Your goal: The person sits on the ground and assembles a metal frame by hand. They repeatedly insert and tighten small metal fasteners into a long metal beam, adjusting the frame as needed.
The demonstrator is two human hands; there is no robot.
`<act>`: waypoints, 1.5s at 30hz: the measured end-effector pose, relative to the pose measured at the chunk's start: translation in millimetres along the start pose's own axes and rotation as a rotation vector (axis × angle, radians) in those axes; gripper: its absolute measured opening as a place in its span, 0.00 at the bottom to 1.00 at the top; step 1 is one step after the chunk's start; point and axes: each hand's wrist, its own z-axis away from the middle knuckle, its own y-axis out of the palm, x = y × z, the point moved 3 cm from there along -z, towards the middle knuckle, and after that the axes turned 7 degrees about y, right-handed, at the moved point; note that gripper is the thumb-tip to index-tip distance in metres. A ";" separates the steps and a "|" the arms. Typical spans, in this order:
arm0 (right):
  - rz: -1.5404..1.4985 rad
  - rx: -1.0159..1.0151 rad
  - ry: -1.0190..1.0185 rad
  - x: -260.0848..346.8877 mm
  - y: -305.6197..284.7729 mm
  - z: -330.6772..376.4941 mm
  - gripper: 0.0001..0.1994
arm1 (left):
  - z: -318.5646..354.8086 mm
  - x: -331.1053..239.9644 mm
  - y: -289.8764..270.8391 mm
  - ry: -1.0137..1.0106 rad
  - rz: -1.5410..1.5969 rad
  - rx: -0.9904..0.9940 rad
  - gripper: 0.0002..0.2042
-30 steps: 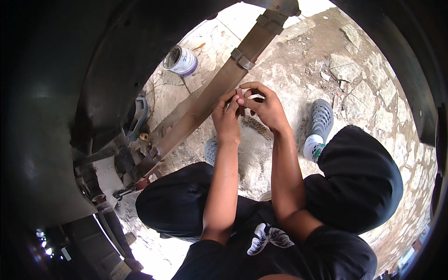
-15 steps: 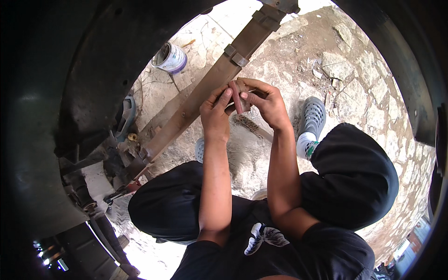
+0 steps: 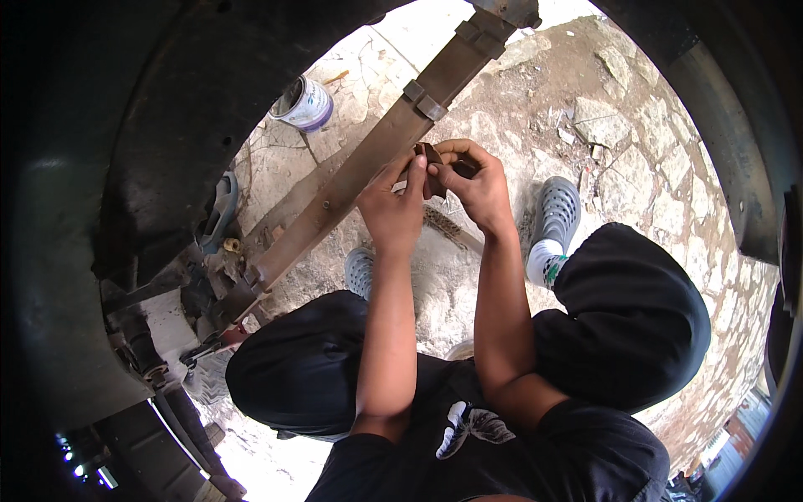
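Over the stony ground (image 3: 519,100), a small brown piece (image 3: 434,186) pinched from both sides.
From where I stand it looks dark, flat-sided and bent, with a paler reddish strip near its top; the finer surface is too small to make out. It sits between the hands, left hand (image 3: 393,207) gripping one side, right hand (image 3: 483,191) the other, near the long brown bar (image 3: 355,174).

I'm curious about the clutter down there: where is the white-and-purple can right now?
In the head view, the white-and-purple can is at the upper left, on the stone paving, left of the brown leaf spring.
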 end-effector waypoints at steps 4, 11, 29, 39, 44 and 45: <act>-0.015 0.016 0.020 0.9 -4.3 1.2 0.09 | 0.1 1.7 -2.1 0.066 0.017 0.040 0.13; -0.006 -0.001 0.011 1.4 -2.7 1.7 0.09 | -1.9 10.5 -5.6 -0.123 0.331 0.062 0.15; -0.231 0.105 0.060 0.9 0.5 2.9 0.13 | 0.8 4.3 -1.7 -0.129 0.428 0.079 0.11; -0.034 0.055 -0.009 2.2 -1.0 -0.1 0.09 | 1.2 -13.8 -8.2 -0.120 0.469 0.078 0.12; -0.103 -0.058 -0.133 13.8 7.6 6.0 0.07 | 3.2 -13.4 -4.6 -0.138 0.457 0.079 0.10; -0.139 -0.091 -0.153 17.1 10.3 7.2 0.07 | 3.7 -13.5 -4.0 -0.130 0.465 0.080 0.10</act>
